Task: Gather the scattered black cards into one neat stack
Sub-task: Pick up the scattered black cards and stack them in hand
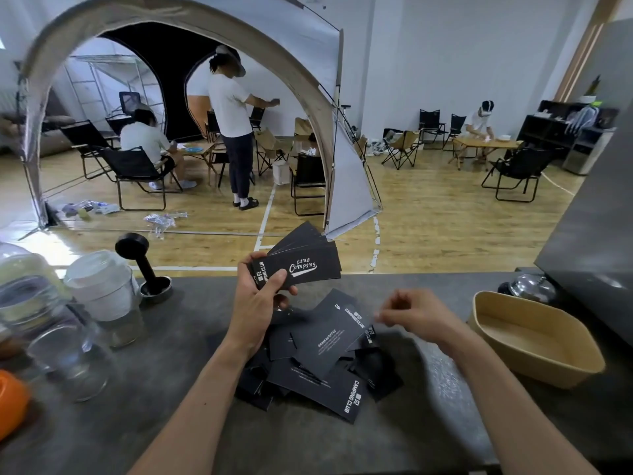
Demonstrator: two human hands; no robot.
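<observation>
Grey stone-look counter (171, 389) spans the lower frame; beyond its far edge, wood floor and a large arched tent (191, 36) at 11 o'clock, with people seated and standing among folding chairs. Tan oval tray (561, 368) sits on the counter at 3 o'clock of the card pile, well apart from it. At 9 o'clock of the pile: clear glass jars (68, 358), a white lidded cup (102, 286), and a black tamper (137, 255) standing in a small metal dish. Scattered black cards (329, 365) lie in a loose overlapping heap at counter centre, white lettering visible on several, edges pointing in mixed directions. Left hand (260, 303) is raised above the heap at its 11 o'clock, thumb and fingers clamped on a fanned stack of cards (301, 265) that is not yet squared; the top card reads "Camping Club". Right hand (418, 313) hovers at the heap's 2 o'clock, motion-blurred, fingertips drawn toward one another beside a card edge; whether they pinch that card cannot be told.
</observation>
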